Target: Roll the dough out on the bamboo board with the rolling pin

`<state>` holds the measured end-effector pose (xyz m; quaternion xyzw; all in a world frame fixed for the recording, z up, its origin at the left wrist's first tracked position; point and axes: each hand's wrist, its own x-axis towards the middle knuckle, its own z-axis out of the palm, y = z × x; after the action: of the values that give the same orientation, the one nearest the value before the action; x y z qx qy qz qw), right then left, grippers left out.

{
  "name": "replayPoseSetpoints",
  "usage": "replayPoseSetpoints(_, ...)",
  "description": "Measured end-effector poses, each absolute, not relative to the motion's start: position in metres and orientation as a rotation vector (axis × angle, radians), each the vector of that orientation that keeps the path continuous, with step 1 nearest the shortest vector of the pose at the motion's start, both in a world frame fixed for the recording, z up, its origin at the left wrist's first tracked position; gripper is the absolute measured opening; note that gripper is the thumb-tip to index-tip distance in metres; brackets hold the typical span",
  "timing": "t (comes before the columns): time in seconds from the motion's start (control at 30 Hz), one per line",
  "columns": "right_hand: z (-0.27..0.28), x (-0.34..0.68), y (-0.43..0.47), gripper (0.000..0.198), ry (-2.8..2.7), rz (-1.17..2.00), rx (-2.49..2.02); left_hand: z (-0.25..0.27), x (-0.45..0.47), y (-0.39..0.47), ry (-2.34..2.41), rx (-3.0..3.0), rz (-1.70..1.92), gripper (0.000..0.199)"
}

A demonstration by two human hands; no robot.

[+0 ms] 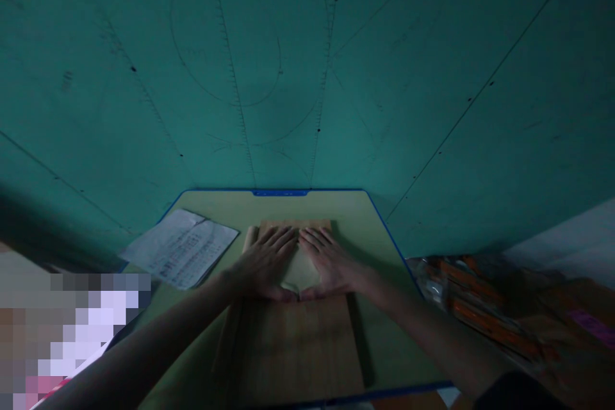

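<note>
A wooden board [302,346] lies lengthwise in front of me. On its far half is a pale, smooth, flat piece [298,269] that looks like dough, partly covered by my hands. My left hand [269,262] rests palm down over its left side, fingers stretched forward. Opposite it, my right hand [327,261] lies on the right side in the same way. The two thumbs nearly meet at the near edge of the pale piece. Along the board's left edge runs a wooden rod [250,238], like a rolling pin, partly hidden by my left hand and forearm.
The board sits on a pale tabletop [375,327] with a blue rim, against a green wall [288,77] marked with lines. Printed papers [185,248] lie at the left and overhang the edge. Plastic-wrapped orange items [480,301] are at the right. Someone's blurred figure is at lower left.
</note>
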<state>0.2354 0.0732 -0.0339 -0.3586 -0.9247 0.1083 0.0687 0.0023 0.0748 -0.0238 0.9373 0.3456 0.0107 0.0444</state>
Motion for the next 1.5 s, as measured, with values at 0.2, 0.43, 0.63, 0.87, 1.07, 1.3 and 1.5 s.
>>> replayPoseSetpoints(0.2, -0.034, 0.234, 0.068, 0.130, -2.755, 0.325, -1.097, -0.032, -0.005, 0.064, 1.089, 2.872, 0.247, 0.119)
replayPoseSetpoints(0.43, -0.035, 0.232, 0.064, 0.125, -2.715, 0.307, -1.133, -0.029, -0.002, 0.059, 1.119, 2.887, 0.217, 0.112)
replayPoseSetpoints(0.63, -0.035, 0.232, 0.067, 0.122, -2.711, 0.343, -1.169, -0.025, -0.002, 0.060, 1.107, 2.893, 0.277, 0.101)
replayPoseSetpoints(0.87, -0.027, 0.245, 0.075, 0.138, -2.783, 0.412, -1.126, -0.028, -0.015, 0.074, 1.030, 2.905, 0.248, 0.123)
replayPoseSetpoints(1.07, -0.027, 0.248, 0.081, 0.129, -2.810, 0.399, -1.111, -0.029, -0.016, 0.086, 1.034, 2.954, 0.163, 0.118)
replayPoseSetpoints(1.3, -0.033, 0.241, 0.081, 0.127, -2.832, 0.371, -1.054, -0.027, -0.003, 0.088, 0.980, 2.972, 0.111, 0.116)
replayPoseSetpoints(1.5, -0.033, 0.240, 0.077, 0.123, -2.742, 0.394, -1.070, -0.022, -0.005, 0.082, 1.052, 2.893, 0.092, 0.121)
